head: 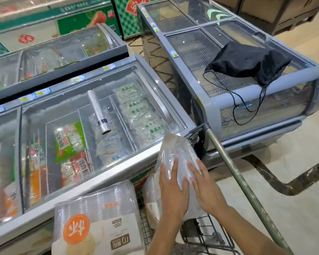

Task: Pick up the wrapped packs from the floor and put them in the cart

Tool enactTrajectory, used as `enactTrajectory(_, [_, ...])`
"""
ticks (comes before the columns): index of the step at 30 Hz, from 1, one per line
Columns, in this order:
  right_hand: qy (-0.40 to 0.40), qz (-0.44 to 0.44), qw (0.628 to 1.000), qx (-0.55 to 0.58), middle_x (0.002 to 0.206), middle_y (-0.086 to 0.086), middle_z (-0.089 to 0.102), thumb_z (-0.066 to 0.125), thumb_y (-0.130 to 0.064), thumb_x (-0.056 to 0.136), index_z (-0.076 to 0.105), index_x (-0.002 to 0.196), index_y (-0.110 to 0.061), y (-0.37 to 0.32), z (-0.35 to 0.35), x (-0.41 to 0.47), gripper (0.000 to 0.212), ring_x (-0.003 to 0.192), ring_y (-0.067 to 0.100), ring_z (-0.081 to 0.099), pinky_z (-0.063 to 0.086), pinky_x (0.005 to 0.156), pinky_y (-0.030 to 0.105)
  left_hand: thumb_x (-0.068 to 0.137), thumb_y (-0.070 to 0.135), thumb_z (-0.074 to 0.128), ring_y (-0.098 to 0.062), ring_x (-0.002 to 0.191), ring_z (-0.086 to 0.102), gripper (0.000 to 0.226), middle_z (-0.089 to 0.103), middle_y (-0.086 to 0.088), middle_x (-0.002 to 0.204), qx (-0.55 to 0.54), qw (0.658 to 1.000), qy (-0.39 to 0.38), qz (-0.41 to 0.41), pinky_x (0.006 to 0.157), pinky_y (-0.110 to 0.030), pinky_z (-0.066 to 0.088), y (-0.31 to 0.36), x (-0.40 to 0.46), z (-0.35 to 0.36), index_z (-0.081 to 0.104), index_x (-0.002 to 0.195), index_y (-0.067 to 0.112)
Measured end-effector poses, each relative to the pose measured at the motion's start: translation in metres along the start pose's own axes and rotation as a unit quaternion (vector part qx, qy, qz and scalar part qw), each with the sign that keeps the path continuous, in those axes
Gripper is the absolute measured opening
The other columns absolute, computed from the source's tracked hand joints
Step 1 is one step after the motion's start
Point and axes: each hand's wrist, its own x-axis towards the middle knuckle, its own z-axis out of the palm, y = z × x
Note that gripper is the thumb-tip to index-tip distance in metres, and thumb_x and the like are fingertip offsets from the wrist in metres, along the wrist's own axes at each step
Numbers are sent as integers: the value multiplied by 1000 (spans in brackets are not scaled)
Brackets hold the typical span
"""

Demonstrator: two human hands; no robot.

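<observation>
A clear wrapped pack [175, 150] of stacked plastic cups stands upright in the wire cart [206, 234]. My left hand [172, 188] lies flat against its front with straight fingers. My right hand [204, 184] presses its right side, fingers also straight. A second wrapped pack [99, 218] with an orange round label lies in the cart at the lower left. Another pale pack [151, 197] sits between the two, partly hidden by my left arm.
The cart's green handle bar [245, 183] runs diagonally on the right. A chest freezer [77, 122] of frozen food stands close on the left. Another freezer [228, 70] ahead carries a black drawstring bag [247, 61]. Tiled floor [293, 190] shows on the right.
</observation>
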Motion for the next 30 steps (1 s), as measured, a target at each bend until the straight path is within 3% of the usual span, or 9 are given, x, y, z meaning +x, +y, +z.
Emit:
enactTrajectory(3, [3,-8,1000,-5,170,-9,-1,24,-48,107,17,159,-44,-3,-3,2,52,137,23,47,53,99,43,103,43,51,-12,157,-1,67,-9,12,170,0,1000,-14,-6,126,-38,16,0,3,-4,12,154,61])
enactTrajectory(6, [7,-19,1000,-18,170,-6,4,13,-60,102,21,159,-41,-10,-15,4,61,145,24,38,46,109,47,96,64,54,-7,155,-1,73,-7,8,171,28,999,-30,3,123,-35,18,5,6,-19,11,155,60])
enactTrajectory(9, [8,-17,999,-34,169,-3,9,20,-57,103,25,158,-39,-22,-28,5,58,145,28,38,42,113,49,90,75,52,-1,152,2,77,-4,14,170,30,999,-17,38,122,-35,23,8,2,-39,16,156,56])
enactTrajectory(13, [13,-15,998,-57,168,-1,13,24,-63,100,25,158,-41,-42,-36,2,62,146,28,35,40,113,51,92,80,42,-9,154,16,77,7,16,169,39,998,21,47,122,-40,30,0,-11,-67,20,158,49])
enactTrajectory(18, [56,-31,989,-133,164,7,25,17,-74,96,33,156,-35,-69,-46,-6,73,146,30,32,36,115,54,89,86,34,-14,156,13,78,12,12,170,106,993,40,29,123,-47,26,-19,-34,-97,18,157,53])
enactTrajectory(23, [85,-83,976,-181,158,11,38,23,-79,93,42,151,-33,-101,-56,-22,76,144,31,37,33,116,55,89,83,36,-20,155,17,76,15,8,169,197,975,101,31,124,-51,21,-15,-61,-135,28,157,49])
enactTrajectory(30, [56,-185,962,-193,148,11,49,32,-83,87,52,143,-33,-139,-50,-52,78,138,32,44,36,110,59,85,81,43,-27,151,30,70,34,3,164,260,937,234,-1,123,-56,17,-6,-129,-173,52,144,43])
